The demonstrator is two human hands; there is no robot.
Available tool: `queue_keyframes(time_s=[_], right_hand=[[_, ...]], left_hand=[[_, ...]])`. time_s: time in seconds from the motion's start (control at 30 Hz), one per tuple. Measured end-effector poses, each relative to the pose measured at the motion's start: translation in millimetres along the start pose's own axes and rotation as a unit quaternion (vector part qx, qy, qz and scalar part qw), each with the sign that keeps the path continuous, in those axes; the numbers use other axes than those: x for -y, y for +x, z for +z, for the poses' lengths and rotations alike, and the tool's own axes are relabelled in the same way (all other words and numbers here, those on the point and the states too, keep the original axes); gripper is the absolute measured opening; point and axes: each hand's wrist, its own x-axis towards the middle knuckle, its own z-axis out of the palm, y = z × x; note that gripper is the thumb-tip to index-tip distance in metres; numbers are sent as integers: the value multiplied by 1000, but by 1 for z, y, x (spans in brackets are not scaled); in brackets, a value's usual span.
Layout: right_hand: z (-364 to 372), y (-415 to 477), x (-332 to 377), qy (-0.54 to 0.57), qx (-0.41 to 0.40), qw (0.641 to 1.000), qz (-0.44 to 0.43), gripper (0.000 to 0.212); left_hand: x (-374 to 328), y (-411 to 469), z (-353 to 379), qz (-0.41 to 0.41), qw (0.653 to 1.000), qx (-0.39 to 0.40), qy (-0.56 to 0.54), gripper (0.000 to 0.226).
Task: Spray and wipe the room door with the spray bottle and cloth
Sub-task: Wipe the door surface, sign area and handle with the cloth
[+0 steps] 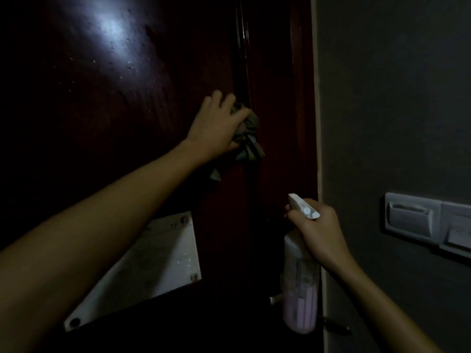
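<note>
A dark red-brown wooden door (114, 98) fills the left and middle of the dim view, with small droplets glinting on its upper panel. My left hand (216, 123) grips a bunched dark cloth (248, 138) and holds it against the door near its right edge, a loose end hanging below. Lower right, my right hand (316, 230) grips the neck of a white spray bottle (300, 289), fingers curled round the trigger head (303, 206), nozzle pointing up-left toward the door.
A white notice plate (153, 263) is screwed to the door's lower part. A metal door handle (276, 299) shows behind the bottle. To the right stands a grey wall (395, 98) with a card-holder switch panel (420, 220). A pale door frame edge (317, 123) runs vertically between them.
</note>
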Motion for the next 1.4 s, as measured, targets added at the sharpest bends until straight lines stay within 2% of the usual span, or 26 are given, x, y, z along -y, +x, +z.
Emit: queue_keyframes(time_s=[0.2, 0.4, 0.5, 0.67, 0.87, 1.03, 1.23, 1.33, 1.4], right_hand=[[-5, -23, -18, -22, -22, 999, 30, 27], [-5, -41, -35, -42, -31, 997, 61, 26], [-9, -52, -41, -38, -31, 996, 71, 27], [-11, -70, -43, -35, -29, 995, 86, 27], [-3, -86, -39, -44, -21, 995, 87, 28], [5, -99, -40, -42, -13, 995, 84, 35], [6, -111, -40, -29, 3, 996, 90, 29], [12, -102, -34, -30, 16, 996, 87, 23], [20, -91, -25, -22, 24, 996, 79, 24]], left_hand=[[-72, -29, 35, 108, 993, 54, 4, 73], [-124, -63, 54, 172, 973, 146, 50, 53], [-147, -88, 64, 157, 969, 181, 63, 50], [-167, -126, 76, 104, 975, 188, 55, 62], [-203, -198, 97, 175, 944, 279, 32, 41], [-194, -218, 102, 205, 946, 247, 35, 51], [-141, -205, 84, 317, 922, 197, 100, 53], [-76, -146, 54, 255, 953, 97, 130, 54], [-26, -100, 22, 190, 967, 65, 154, 54]])
